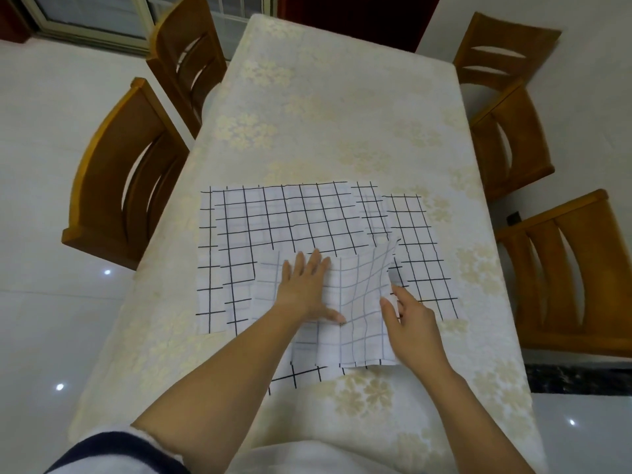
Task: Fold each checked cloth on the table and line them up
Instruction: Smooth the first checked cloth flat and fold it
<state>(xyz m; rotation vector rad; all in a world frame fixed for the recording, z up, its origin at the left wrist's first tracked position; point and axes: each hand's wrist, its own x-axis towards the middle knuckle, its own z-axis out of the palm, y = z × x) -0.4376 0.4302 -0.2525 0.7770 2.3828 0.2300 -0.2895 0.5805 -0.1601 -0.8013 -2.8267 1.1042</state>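
Several white cloths with black check lines lie overlapping on the table (342, 107). A big one (284, 217) is spread flat across the middle, another (420, 254) lies to its right, and one (210, 289) peeks out at the left. On top, near the front, a partly folded cloth (359, 313) shows its pale reverse side. My left hand (304, 289) presses flat on its left part, fingers straight. My right hand (410, 319) pinches its right edge, and that flap curves up off the table.
The table has a cream flowered cover. Two wooden chairs (126, 176) (184, 56) stand along its left side and three (506, 138) (574, 268) (502, 46) along the right. The table's far half holds only its cover.
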